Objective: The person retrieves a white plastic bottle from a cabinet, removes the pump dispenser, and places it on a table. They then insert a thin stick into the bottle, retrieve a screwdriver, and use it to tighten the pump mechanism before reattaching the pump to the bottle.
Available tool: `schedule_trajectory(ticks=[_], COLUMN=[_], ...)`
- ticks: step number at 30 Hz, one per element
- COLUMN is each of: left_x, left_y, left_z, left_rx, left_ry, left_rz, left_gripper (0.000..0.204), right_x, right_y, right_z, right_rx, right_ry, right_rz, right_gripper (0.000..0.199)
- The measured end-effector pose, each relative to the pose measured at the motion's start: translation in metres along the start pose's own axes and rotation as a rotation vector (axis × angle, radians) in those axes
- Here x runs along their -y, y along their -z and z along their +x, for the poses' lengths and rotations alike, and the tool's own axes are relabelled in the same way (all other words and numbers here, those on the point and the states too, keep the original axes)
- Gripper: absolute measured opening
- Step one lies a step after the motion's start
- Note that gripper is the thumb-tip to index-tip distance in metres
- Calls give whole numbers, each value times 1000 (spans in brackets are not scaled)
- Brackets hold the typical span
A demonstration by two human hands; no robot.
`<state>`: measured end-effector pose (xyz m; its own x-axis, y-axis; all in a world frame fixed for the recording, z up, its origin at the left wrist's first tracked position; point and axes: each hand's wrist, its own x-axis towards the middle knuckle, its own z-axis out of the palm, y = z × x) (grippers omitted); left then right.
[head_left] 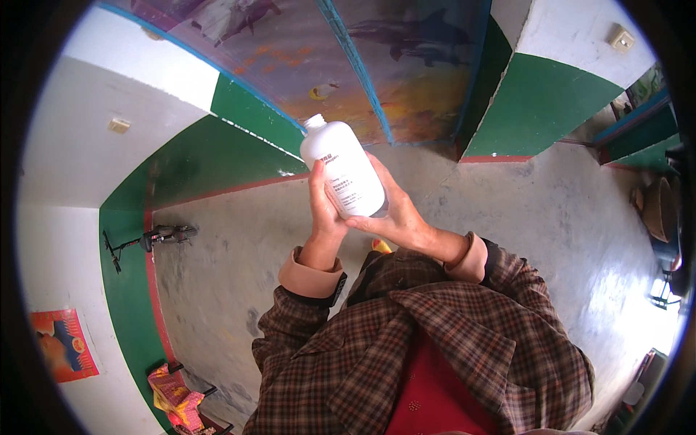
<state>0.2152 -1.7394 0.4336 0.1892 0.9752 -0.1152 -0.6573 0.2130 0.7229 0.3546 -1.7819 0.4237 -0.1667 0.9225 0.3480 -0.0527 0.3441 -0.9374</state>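
Between my two hands I hold a white plastic bottle with dark print on its front. Its threaded neck bears no cap and points up and to the left. My left hand grips the bottle's left side, thumb along the front. From the right and below, my right hand wraps the lower part, its thumb near the base. The fingers behind the bottle are mostly hidden. Both forearms come out of checked jacket sleeves with turned-back pink cuffs.
A small black bicycle stands by the green-and-white wall at the left. Pink-and-yellow cloth hangs over a dark frame at the lower left. Ahead is a blue-framed door with sea pictures. Brown basket-like things line the right edge of the concrete floor.
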Motion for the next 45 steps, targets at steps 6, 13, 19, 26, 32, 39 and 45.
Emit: schedule_trajectory(ticks=[6, 13, 19, 26, 32, 39, 45], left_x=[3, -7, -60, -101, -119, -152, -186], left_y=[5, 28, 46, 53, 67, 84, 62], left_z=[77, 210, 320, 408, 490, 627, 806], left_rx=[42, 128, 380, 476, 487, 222, 88], left_ry=[17, 69, -90, 18, -20, -208, -163], left_rz=[12, -57, 232, 383, 544, 578, 218], left_gripper=[58, 58, 69, 82, 87, 89, 70], right_x=[-35, -88, -149, -216, -274, -341, -372], right_y=[27, 49, 75, 101, 117, 52, 131], right_z=[60, 167, 275, 437, 595, 795, 963], right_rx=[-29, -73, -94, -256, -176, 518, 687], right_ry=[12, 21, -10, -266, -271, -62, -13], right_rz=[-2, -75, 296, 214, 219, 238, 39], right_gripper=[104, 98, 63, 60, 58, 45, 36])
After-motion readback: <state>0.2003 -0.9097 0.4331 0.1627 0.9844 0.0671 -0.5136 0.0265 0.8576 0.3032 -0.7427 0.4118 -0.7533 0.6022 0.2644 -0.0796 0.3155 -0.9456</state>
